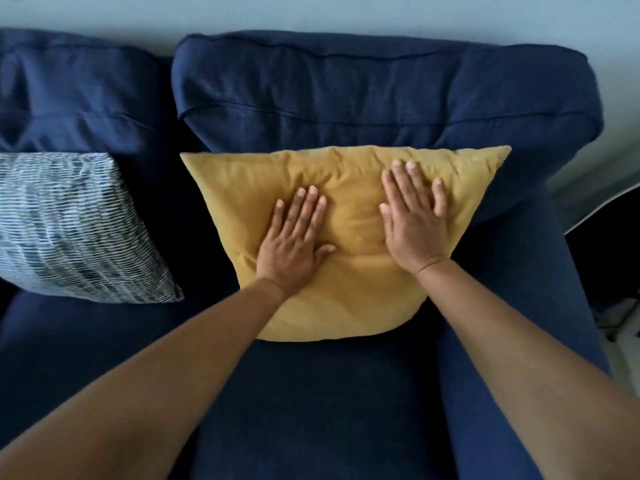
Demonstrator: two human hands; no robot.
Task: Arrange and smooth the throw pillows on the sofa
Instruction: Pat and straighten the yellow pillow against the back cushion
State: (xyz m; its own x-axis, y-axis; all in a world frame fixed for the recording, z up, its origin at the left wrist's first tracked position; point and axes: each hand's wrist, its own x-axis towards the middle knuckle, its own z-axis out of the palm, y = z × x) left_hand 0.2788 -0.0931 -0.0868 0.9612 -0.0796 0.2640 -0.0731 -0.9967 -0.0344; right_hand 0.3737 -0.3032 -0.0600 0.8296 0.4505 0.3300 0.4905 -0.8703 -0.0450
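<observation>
A mustard-yellow throw pillow (349, 292) leans against the back cushion at the right end of the navy sofa (346, 98). My left hand (294, 240) lies flat on the pillow's left middle, fingers together and pointing up. On the pillow's upper right, my right hand (414, 216) presses flat, palm down, fingers slightly spread. Neither hand grips anything. A second pillow with a blue-and-white striped weave (72, 226) leans against the back at the left, partly cut off by the frame edge.
The sofa's right armrest (519, 289) runs down the right side, close to the yellow pillow. Bare navy seat cushion (311, 410) lies in front of both pillows. A pale wall (311, 12) is behind the sofa; dark floor clutter (620, 317) shows at far right.
</observation>
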